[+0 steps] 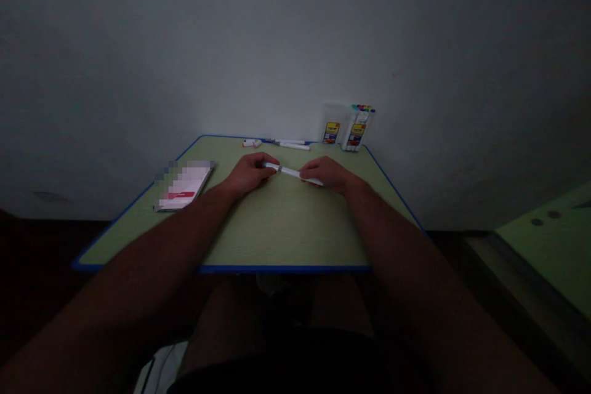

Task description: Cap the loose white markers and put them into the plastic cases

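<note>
A white marker pen (pixel 290 172) lies crosswise between my two hands, just above or on the green tabletop. My left hand (pixel 252 171) pinches its left end, where a bit of blue shows at the tip. Fingers of my right hand (pixel 324 173) are closed around the body near the right end, which pokes out below them. A dark band rings the pen close to my left fingertips. Behind my hands, more white markers (pixel 295 146) and some loose caps or short pieces (pixel 252 143) lie along the table's back edge.
At the back right, a clear plastic case (pixel 331 126) with a yellow label stands beside a second case (pixel 356 129) full of colour-capped markers. A tablet or phone with a lit screen (pixel 187 184) rests at left. The table (pixel 286 234) has a blue rim and meets a wall.
</note>
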The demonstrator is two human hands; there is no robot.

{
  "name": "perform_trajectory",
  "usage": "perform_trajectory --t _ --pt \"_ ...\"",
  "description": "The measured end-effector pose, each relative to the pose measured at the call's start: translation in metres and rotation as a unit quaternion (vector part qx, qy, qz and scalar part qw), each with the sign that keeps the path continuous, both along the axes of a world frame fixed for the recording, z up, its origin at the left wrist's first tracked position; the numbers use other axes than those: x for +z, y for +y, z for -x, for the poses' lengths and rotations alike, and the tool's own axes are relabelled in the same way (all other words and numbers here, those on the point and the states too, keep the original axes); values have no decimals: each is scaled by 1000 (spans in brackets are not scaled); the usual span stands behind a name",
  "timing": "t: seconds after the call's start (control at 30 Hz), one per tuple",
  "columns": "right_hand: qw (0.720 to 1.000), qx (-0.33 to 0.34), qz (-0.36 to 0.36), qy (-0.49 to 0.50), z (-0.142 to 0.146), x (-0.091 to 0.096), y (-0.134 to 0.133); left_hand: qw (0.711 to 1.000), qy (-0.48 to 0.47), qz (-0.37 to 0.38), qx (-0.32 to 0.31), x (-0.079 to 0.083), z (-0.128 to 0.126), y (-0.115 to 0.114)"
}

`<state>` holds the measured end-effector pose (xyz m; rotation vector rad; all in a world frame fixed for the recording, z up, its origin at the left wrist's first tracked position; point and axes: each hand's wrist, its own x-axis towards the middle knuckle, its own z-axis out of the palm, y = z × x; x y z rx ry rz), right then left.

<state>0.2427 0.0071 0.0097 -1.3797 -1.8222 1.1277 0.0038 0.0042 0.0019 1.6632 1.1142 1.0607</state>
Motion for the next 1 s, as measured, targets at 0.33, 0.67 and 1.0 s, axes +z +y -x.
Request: perform_trajectory --t 0.33,0.67,1.0 --pt "1000 9 -12 -14 0 0 -1 1000 14 -1 -18 1 -1 -2" --pt "999 -21 -35 -3 2 3 -3 1000 25 3 -5 1 0 -1" --pt "997 -44 -57 31 4 1 -4 1000 16 8 9 6 -1 -6"
